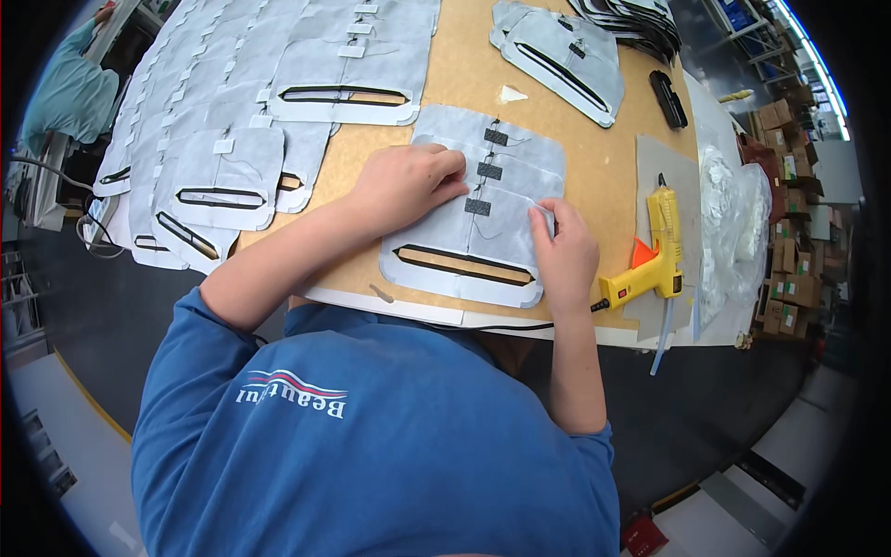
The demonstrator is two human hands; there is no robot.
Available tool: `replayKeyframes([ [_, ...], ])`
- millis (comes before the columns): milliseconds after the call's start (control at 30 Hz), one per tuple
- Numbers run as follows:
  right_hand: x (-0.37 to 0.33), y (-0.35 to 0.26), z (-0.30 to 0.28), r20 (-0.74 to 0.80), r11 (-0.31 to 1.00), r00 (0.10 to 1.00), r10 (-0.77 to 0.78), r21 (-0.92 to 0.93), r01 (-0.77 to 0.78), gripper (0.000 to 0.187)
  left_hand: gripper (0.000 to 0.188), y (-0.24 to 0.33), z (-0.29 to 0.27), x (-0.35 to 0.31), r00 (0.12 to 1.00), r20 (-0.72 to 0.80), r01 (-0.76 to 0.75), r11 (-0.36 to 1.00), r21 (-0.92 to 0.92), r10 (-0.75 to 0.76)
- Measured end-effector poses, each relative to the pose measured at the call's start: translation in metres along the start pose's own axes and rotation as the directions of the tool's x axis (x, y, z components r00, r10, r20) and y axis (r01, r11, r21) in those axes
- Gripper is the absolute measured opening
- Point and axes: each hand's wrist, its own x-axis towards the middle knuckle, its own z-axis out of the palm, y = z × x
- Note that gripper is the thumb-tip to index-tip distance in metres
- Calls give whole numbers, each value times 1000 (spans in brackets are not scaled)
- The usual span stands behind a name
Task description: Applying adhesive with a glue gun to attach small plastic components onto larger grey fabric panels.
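In front of me lies a short overlapping stack of thin pale grey fabric panels (436, 229). Each has black textured patches (478, 207) with fine wires down its middle. The nearest panel shows a long black-edged slot (464, 265) along its lower end. My left hand (408, 188) rests on the stack's left side, fingers curled together; whatever is between them is hidden. At the right edge, my right hand (568, 249) pinches the nearest panel between thumb and fingers.
A yellow glue gun (661, 243) lies at the right by a clear plastic bag (729, 232). Beyond it is a black stapler-like tool (667, 100). More panels (561, 60) lie far right, and many overlapping rows (232, 56) cover the left. Another person (70, 97) is at far left.
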Motion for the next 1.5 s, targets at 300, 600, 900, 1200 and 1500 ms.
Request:
replayKeyframes([
  [300, 3, 1, -3, 23, 986, 999, 31, 163, -35, 10, 23, -1, 1, -5, 998, -51, -21, 1000, -23, 20],
  [600, 6, 14, -1, 25, 980, 1000, 20, 195, -24, 13, 30, 12, -10, -26, 992, -126, -9, 1000, 30, 13],
  [900, 1, 3, 2, -159, 992, 982, -106, 55, 116, 12, 30, 8, 7, -54, 986, -99, -112, 971, 213, 135],
  [1200, -11, 28, -33, -339, 916, 875, -345, -326, 235, 10, 33, 17, 1, -51, 974, -132, -157, 969, 192, 184],
  [1500, -48, 74, -88, -346, 640, 742, 575, -374, -671, 67, 37, 65, -8, -17, 882, -151, -440, 895, 69, 446],
])
